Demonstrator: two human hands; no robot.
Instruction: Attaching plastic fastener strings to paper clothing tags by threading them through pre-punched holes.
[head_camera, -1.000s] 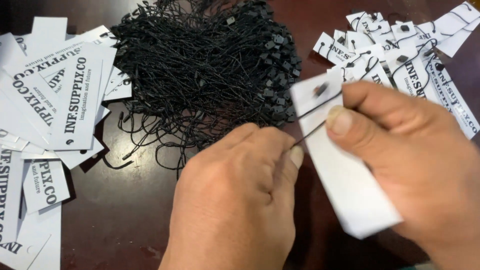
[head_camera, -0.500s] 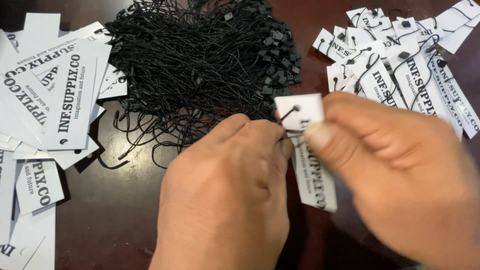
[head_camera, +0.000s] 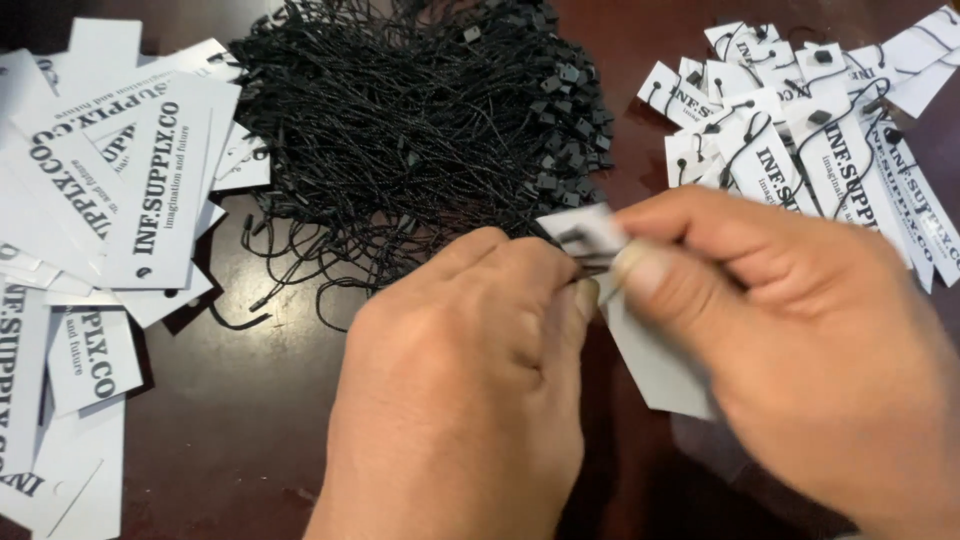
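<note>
White card caught mid-motion — I see a paper tag (head_camera: 650, 360) pinched between both hands, its top end blurred at the fingertips and its long axis slanting down and toward my right, under the right hand (head_camera: 800, 350). The left hand (head_camera: 470, 390) presses in thumb-first against it, so the two hands meet together at the tag's upper end, where a dark string seems to cross — too blurred to be sure. Beyond the knuckles lies a heap of black strings (head_camera: 420, 130); loose tags (head_camera: 110, 200) sit left of the left hand, strung tags (head_camera: 800, 140) beyond the right.
</note>
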